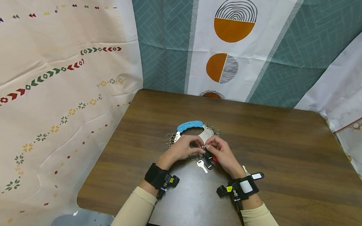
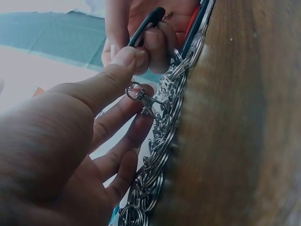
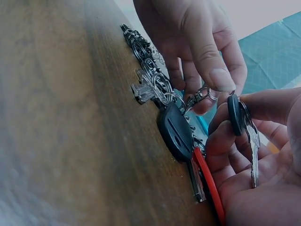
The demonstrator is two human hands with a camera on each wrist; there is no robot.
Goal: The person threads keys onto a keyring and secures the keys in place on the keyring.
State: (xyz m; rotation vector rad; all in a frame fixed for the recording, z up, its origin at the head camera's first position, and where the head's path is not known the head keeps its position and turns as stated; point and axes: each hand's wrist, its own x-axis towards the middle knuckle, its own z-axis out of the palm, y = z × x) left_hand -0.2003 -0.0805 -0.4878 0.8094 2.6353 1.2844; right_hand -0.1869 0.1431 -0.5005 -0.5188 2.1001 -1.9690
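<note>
A large ring-shaped key holder with a blue grip (image 1: pixel 190 125) and a white plate (image 1: pixel 206 135) lies on the table, fringed with metal rings and clasps. Both hands meet over its near edge. My right hand (image 1: pixel 222 151) pinches a black-headed key (image 3: pixel 236 115), its metal blade pointing toward the palm. Thumb and forefinger of my left hand (image 1: pixel 186 146) close at the small ring at that key's head. A swivel clasp (image 2: pixel 146 99) hangs just beneath the left thumb. Another black-headed key (image 3: pixel 176 132) and a silver key (image 1: pixel 201 165) lie at the holder's near side.
The brown wooden table (image 1: pixel 273 144) extends around the holder. A red strip-like object (image 3: pixel 209 183) lies beside the lower black-headed key, under the right hand. Patterned curtains (image 1: pixel 166 41) hang behind the table and along its left side.
</note>
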